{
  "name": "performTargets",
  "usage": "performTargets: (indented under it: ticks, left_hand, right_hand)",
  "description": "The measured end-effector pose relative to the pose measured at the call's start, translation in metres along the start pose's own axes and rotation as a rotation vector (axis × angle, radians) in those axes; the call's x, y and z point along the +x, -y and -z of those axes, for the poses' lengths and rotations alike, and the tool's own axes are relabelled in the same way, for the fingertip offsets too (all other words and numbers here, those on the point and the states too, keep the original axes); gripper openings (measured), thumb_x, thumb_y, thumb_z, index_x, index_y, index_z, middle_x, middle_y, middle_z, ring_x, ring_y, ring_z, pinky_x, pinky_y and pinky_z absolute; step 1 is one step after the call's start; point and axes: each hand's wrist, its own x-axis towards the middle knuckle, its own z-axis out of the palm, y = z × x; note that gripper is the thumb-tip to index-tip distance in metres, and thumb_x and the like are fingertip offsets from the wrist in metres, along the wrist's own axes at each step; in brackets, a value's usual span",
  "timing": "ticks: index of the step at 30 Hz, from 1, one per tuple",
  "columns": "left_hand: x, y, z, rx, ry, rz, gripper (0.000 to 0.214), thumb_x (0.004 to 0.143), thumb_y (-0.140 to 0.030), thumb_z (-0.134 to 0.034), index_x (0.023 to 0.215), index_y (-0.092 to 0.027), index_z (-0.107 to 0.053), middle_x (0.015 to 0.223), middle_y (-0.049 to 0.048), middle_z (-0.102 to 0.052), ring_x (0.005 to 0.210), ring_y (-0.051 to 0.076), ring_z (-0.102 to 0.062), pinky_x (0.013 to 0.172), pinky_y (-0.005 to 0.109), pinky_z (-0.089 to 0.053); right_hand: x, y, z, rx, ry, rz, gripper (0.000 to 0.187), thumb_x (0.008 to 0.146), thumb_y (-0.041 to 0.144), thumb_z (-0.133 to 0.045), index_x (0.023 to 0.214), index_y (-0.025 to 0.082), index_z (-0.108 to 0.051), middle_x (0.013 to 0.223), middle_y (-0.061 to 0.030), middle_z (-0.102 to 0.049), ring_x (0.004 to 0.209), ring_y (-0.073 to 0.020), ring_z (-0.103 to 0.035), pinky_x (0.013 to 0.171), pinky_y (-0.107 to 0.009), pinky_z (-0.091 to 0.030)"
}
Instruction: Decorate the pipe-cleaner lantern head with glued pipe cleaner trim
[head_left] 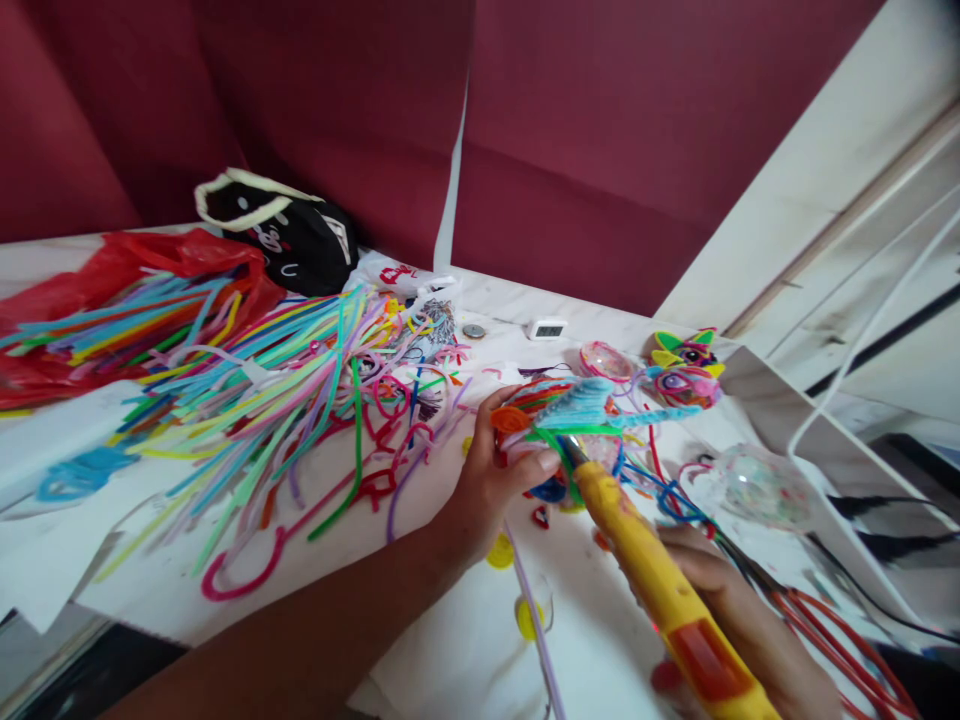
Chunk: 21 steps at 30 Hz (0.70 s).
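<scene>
My left hand (491, 480) is closed around a colourful pipe-cleaner figure (577, 402), with light blue, orange and green parts. In my right hand (739, 590) is a yellow glue gun (637, 545) with a red panel on its body. Its metal tip meets the green edge of the figure, close to my left thumb; whether glue is coming out I cannot tell. Part of my right hand is hidden behind the yellow body. Red-handled scissors (817, 630) lie beside my right hand, partly covered by it.
Loose pipe cleaners (255, 400) spread over the left side, near a red plastic bag (142, 265) and a black bag (289, 235). A small white digital display (546, 329), a clear plastic dome (761, 487) and another colourful craft piece (684, 350) stand towards the right. A white cable (862, 340) hangs there.
</scene>
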Motion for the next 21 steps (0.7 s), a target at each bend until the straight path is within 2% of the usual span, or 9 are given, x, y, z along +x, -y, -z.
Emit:
performTargets:
  ticks: [3, 10, 13, 21]
  left_hand:
    - [0.0003, 0.0002, -0.0001, -0.014, -0.003, -0.005, 0.069, 0.072, -0.027, -0.082, 0.133, -0.029, -0.049, 0.132, 0.0052, -0.066, 0.123, 0.026, -0.061, 0.103, 0.038, -0.046]
    - [0.0012, 0.0002, -0.001, -0.031, 0.002, -0.012, 0.071, 0.07, -0.025, -0.083, 0.133, -0.03, -0.05, 0.127, 0.0039, -0.068, 0.118, 0.025, -0.063, 0.1, 0.036, -0.047]
    - [0.0012, -0.0011, -0.0023, -0.02, 0.003, -0.016, 0.072, 0.07, -0.025, -0.081, 0.134, -0.03, -0.048, 0.126, 0.0038, -0.068, 0.117, 0.024, -0.064, 0.099, 0.036, -0.047]
    - [0.0003, -0.0015, -0.0022, -0.005, 0.0, -0.008, 0.073, 0.07, -0.024, -0.08, 0.135, -0.03, -0.046, 0.128, 0.0043, -0.067, 0.119, 0.026, -0.063, 0.102, 0.038, -0.046]
  right_hand:
    - [0.0009, -0.0031, 0.0016, -0.002, 0.036, 0.034, 0.036, 0.09, 0.032, -0.062, 0.126, 0.03, -0.054, 0.111, -0.0088, -0.07, 0.096, -0.0294, -0.072, 0.08, -0.037, -0.06]
    - [0.0004, -0.0073, 0.0014, 0.028, 0.083, 0.026, 0.038, 0.093, 0.031, -0.058, 0.13, 0.03, -0.049, 0.115, -0.0091, -0.069, 0.1, -0.0289, -0.072, 0.08, -0.036, -0.06]
    - [0.0, -0.0081, 0.0012, 0.027, 0.084, 0.034, 0.038, 0.094, 0.031, -0.058, 0.13, 0.03, -0.049, 0.117, -0.0086, -0.069, 0.101, -0.0284, -0.072, 0.082, -0.036, -0.06]
    - [-0.0006, -0.0041, 0.0019, 0.01, 0.037, 0.024, 0.034, 0.091, 0.033, -0.061, 0.124, 0.03, -0.054, 0.11, -0.0082, -0.072, 0.097, -0.0297, -0.073, 0.076, -0.037, -0.061]
